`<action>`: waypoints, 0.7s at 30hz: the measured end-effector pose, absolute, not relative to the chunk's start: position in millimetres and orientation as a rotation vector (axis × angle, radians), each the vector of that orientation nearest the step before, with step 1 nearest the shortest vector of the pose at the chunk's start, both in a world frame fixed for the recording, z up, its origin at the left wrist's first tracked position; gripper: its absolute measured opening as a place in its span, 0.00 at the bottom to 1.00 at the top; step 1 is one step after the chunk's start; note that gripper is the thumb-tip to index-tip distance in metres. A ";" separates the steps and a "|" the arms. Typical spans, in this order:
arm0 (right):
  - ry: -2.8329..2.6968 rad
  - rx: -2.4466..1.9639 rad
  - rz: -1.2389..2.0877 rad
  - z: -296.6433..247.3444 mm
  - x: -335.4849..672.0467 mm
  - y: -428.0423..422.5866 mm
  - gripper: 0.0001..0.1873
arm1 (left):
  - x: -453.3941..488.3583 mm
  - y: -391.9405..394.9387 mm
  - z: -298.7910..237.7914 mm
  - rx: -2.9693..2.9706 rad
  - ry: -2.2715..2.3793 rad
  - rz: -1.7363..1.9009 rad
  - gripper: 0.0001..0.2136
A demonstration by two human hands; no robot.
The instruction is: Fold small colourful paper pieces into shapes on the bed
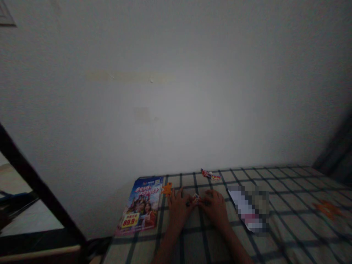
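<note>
Both my hands rest on a checked cloth [288, 216] near a white wall. My left hand [178, 207] and my right hand [216, 208] meet at a small folded piece of printed paper [195, 198], pinching it between their fingertips. A colourful flyer [141, 205] lies flat just left of my left hand, with a small orange paper shape [166, 189] at its top right corner. A small folded red and white paper piece [210, 175] lies beyond my hands, close to the wall.
A blurred-out sheet [249, 207] lies to the right of my right hand. An orange mark [327, 209] shows on the cloth at far right. A dark metal bar [35, 187] slants across the left side.
</note>
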State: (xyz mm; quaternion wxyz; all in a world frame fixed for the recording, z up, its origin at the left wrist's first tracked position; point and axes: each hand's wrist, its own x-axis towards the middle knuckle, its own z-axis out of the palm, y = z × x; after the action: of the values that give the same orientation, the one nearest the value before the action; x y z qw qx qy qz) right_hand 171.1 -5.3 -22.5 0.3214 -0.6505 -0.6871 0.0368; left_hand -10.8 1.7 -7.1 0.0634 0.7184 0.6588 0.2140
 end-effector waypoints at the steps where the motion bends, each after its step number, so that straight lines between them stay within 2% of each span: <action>1: -1.801 -1.706 0.093 -22.0 170.7 -5.5 0.08 | -10.0 1.3 -7.9 2.176 2.003 0.655 0.18; 12: -1.786 -1.671 0.011 -25.7 168.4 0.7 0.07 | -4.3 0.9 -3.4 2.154 2.037 0.658 0.20; 18: -1.784 -1.622 0.024 -29.8 172.3 3.0 0.03 | -15.8 1.6 0.9 2.148 1.934 0.623 0.15; 21: -1.796 -1.621 0.040 -33.2 174.5 5.6 0.04 | -21.6 1.8 4.8 2.119 1.883 0.595 0.13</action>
State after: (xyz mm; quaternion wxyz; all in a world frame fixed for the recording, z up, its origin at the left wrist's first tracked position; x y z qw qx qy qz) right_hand 174.5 5.6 -33.2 0.3529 -0.6268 -0.6945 0.0156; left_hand -21.6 1.8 4.8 0.1223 0.7260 0.6453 0.2041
